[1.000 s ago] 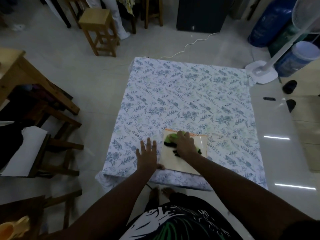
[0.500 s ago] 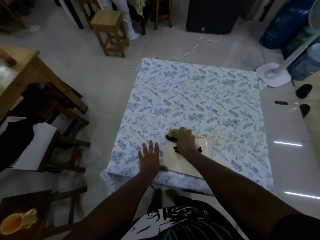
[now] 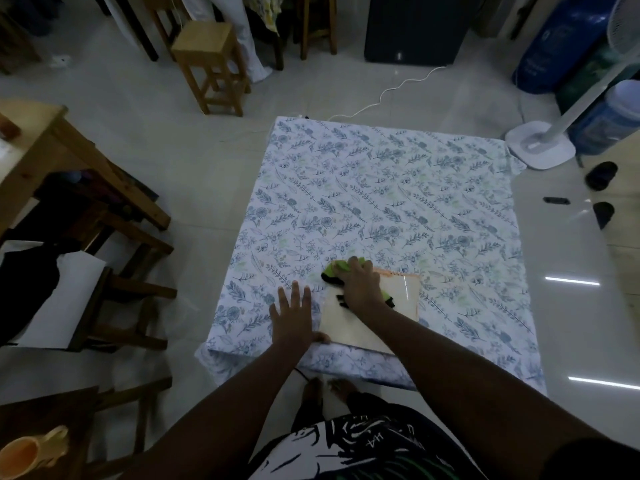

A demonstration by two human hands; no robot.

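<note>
A pale cream square tile [image 3: 398,303] with an orange far edge lies near the front of a table covered in a blue floral cloth [image 3: 381,209]. My right hand [image 3: 360,284] presses a green and black rag [image 3: 334,271] onto the tile's far left corner, fingers curled over the rag. My left hand [image 3: 292,315] lies flat on the cloth just left of the tile, fingers spread, thumb touching the tile's near left edge.
A wooden stool [image 3: 211,64] stands beyond the table at the left. A wooden table [image 3: 52,157] and chairs are at the left. A white fan base [image 3: 540,150] and blue containers [image 3: 561,46] stand at the right. A white cable [image 3: 391,95] runs across the floor.
My right hand has slid the rag leftward and a little farther along the tile, toward its far left corner. My left hand stays flat beside the tile.
</note>
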